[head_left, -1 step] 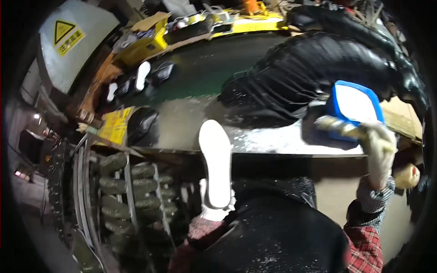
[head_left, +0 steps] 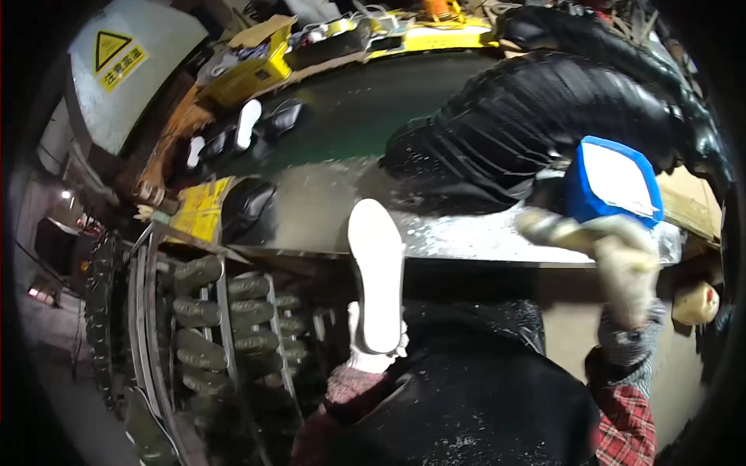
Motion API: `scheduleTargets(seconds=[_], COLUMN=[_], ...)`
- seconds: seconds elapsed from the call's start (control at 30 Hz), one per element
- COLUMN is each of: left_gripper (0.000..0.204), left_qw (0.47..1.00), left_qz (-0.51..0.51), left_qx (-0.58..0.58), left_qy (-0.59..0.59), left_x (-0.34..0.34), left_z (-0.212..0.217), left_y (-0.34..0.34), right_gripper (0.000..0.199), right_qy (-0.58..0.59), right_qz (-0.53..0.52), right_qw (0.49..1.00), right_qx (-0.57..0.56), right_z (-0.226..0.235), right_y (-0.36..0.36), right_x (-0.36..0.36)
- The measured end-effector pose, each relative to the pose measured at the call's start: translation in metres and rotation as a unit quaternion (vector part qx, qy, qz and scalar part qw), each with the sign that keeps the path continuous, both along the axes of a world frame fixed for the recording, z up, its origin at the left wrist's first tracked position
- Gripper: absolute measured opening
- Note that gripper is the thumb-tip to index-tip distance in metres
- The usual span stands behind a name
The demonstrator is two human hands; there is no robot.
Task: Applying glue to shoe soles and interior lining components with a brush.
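Observation:
Gloved in white, my left hand (head_left: 371,360) is closed around the heel end of a white shoe sole (head_left: 378,272), its toe pointing away from me and its broad face up. Whether an upper is attached underneath is hidden. My right hand (head_left: 628,268), in a stained glove and blurred by motion, grips a thick pale brush (head_left: 548,231) coated in whitish stuff. The brush head points left, over the bench's front edge, to the right of the sole. Just beyond that hand stands a blue tub (head_left: 576,186) of white paste or liquid.
Black glossy shoe uppers (head_left: 536,116) lie in a long row on the bench (head_left: 311,210). More white-soled pieces (head_left: 248,124) lie at the far left, near a yellow box (head_left: 203,213). A rack (head_left: 221,311) of dark green shoe-shaped pieces stands below left.
My right hand and the brush have moved left and slightly nearer, away from the blue tub. My left hand still holds the sole, which shows slightly farther right in the view.

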State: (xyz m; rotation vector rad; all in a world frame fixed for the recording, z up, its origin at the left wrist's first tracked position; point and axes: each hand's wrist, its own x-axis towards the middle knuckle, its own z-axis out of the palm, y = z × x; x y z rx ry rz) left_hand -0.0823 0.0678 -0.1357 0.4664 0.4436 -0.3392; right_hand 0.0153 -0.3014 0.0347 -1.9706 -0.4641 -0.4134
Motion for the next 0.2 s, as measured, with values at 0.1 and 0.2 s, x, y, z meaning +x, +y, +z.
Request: scheduleTargets(seconds=[0.1,0.2], left_gripper=[0.083,0.077], left_qw=[0.991,0.989], left_qz=[-0.02,-0.03], left_qx=[-0.087,-0.004], left_qy=[-0.101,-0.144], left_x=[0.009,0.008], left_z=[-0.027,-0.085], left_y=[0.011,0.043], right_gripper=[0.032,0.033], right_qy=[-0.089,-0.019], right_qz=[0.265,0.329], right_qw=[0.955,0.944], right_qx=[-0.104,-0.014], right_z=[-0.006,-0.057], right_y=[0.108,0.177], right_x=[0.025,0.084])
